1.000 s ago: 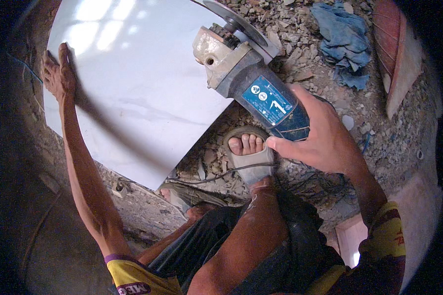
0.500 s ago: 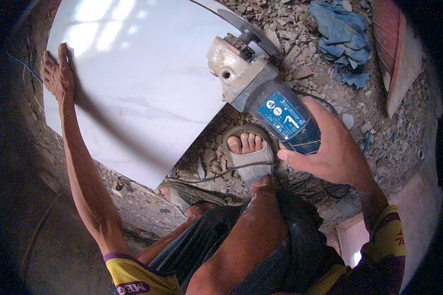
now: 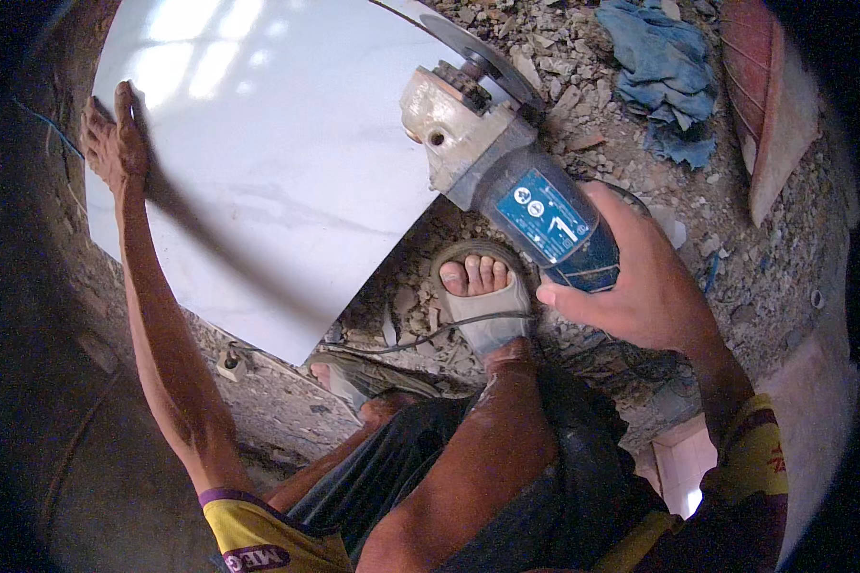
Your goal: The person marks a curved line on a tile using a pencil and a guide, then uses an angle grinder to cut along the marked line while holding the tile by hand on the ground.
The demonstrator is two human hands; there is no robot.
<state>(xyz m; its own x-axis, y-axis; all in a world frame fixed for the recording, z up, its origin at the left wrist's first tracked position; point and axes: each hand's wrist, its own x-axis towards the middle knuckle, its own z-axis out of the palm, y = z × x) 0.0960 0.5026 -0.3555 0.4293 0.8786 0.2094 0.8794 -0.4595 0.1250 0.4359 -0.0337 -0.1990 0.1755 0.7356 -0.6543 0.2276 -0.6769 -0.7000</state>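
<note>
A large glossy white tile [image 3: 287, 172] with faint grey veins lies at the upper left, its lower corner close to my feet. My left hand [image 3: 115, 141] rests on the tile's left edge, fingers stretched out and holding nothing. In my right hand [image 3: 631, 277] is a blue and grey angle grinder [image 3: 535, 215], gripped round its rear body. The grinder's pale metal head [image 3: 440, 134] is over the tile's right edge. Its disc [image 3: 478, 57] stands along that edge; whether it touches the tile I cannot tell.
Broken rubble [image 3: 554, 57] covers the ground to the right. A crumpled blue cloth [image 3: 661, 72] lies there, beside a red object with a pale edge [image 3: 760, 105]. A dark cable [image 3: 430, 336] crosses my sandalled foot [image 3: 483, 296]. A small pale socket-like piece [image 3: 229, 363] sits below the tile.
The grinder and my right hand have shifted very slightly left. My left hand and the tile stay in place.
</note>
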